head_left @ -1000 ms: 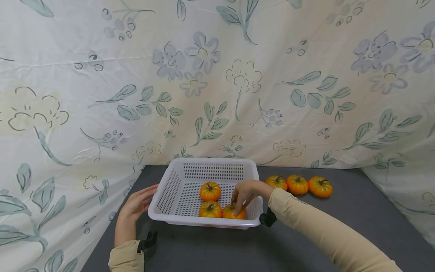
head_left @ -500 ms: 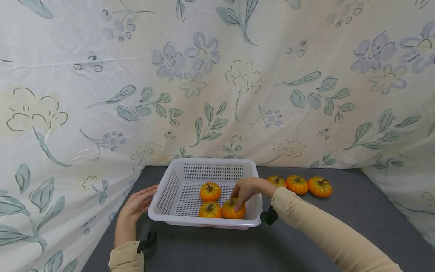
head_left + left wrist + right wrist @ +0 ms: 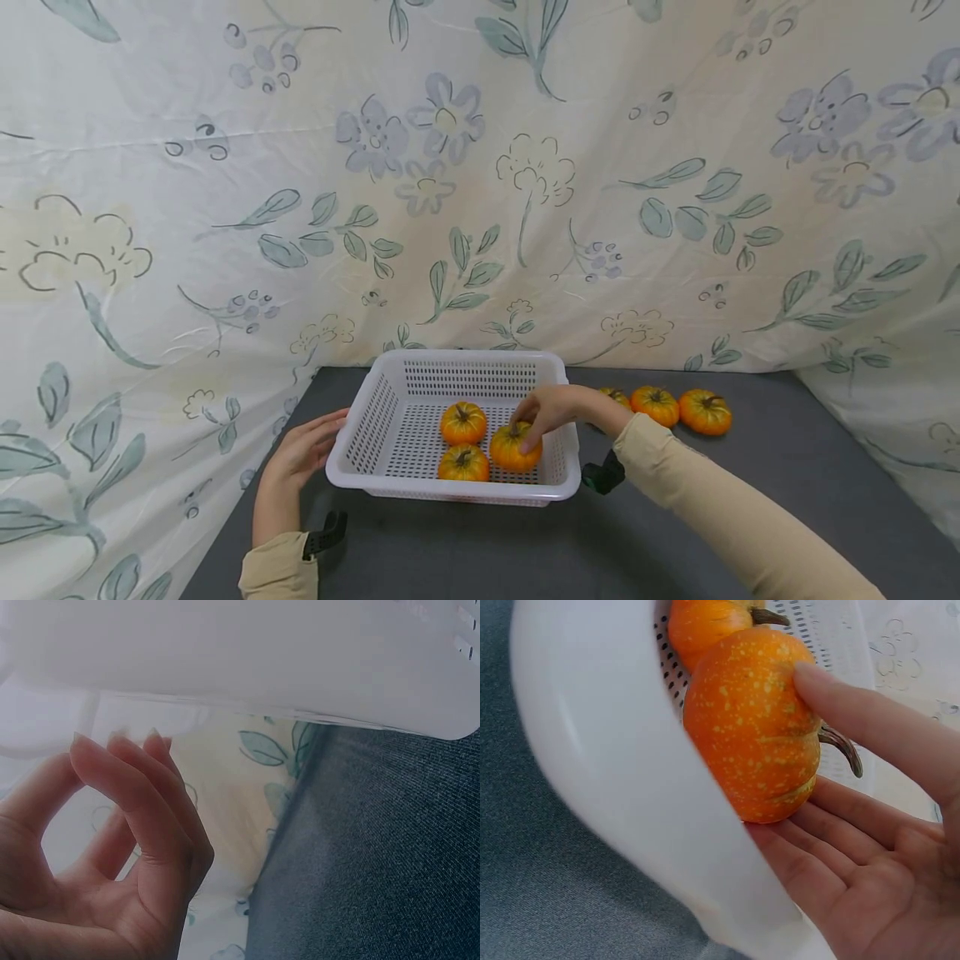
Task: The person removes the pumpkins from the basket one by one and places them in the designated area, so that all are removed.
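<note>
Inside a white slotted plastic basket [image 3: 483, 493], my right hand [image 3: 555, 408] grips a small orange pumpkin [image 3: 513, 450] near the front right corner. In the right wrist view, the thumb lies on one side of this pumpkin and the fingers on the other, beside its curved brown stem. Two more pumpkins are in the basket: one at the front [image 3: 463, 464] and one behind it [image 3: 463, 423]. My left hand [image 3: 303, 450] is at the basket's left side, fingers loosely bent and tips by the rim; the left wrist view does not settle how firmly they touch.
On the dark table [image 3: 450, 550], right of the basket, several orange pumpkins stand in a row: one partly behind my right wrist [image 3: 617, 397], one in the middle [image 3: 656, 407], one at the right end [image 3: 705, 412]. A floral cloth [image 3: 480, 208] hangs behind and beside the table.
The pumpkin in my right hand has shifted up in the head view, away from the basket's front wall. The right hand has moved with it. My left hand and the basket stay put.
</note>
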`<state>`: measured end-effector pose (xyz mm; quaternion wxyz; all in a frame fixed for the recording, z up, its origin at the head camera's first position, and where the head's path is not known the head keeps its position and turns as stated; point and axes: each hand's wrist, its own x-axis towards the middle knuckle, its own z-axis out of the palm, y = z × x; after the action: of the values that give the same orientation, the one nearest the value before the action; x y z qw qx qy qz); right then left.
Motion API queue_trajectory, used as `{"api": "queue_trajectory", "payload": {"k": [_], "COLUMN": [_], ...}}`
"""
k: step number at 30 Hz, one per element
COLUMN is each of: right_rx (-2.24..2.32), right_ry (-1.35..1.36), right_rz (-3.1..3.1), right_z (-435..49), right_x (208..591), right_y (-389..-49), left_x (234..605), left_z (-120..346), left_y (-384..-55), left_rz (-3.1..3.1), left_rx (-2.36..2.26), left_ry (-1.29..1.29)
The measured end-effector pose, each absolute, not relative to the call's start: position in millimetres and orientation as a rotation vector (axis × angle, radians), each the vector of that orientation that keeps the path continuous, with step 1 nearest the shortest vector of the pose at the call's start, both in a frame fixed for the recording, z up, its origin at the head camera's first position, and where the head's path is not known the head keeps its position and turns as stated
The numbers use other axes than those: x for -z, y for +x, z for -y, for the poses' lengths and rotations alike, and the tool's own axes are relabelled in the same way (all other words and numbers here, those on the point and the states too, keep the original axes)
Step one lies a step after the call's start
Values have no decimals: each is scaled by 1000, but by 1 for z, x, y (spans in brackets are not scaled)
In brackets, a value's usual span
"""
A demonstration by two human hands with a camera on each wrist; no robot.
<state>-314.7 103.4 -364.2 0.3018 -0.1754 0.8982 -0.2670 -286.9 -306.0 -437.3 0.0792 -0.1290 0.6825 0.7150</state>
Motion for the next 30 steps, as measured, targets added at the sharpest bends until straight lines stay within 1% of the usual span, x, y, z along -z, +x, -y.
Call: {"api": "queue_trajectory", "payload": {"k": [9, 20, 30], "right_rx": [871, 997, 1119], "right_ry": [-452, -557, -515], "right_rz": [-2397, -2414, -2442], "right_z": [-115, -136, -163], "right_x": [360, 357, 349], "right_y": [-307, -299, -292], "left_x": [438, 440, 438], "left_z": [307, 307, 306], "left_y": [-286, -286, -286], "left_rz": [-2035, -2044, -2046], "left_rx": [-2143, -2146, -2145], "left_ry": [-392, -403, -390]}}
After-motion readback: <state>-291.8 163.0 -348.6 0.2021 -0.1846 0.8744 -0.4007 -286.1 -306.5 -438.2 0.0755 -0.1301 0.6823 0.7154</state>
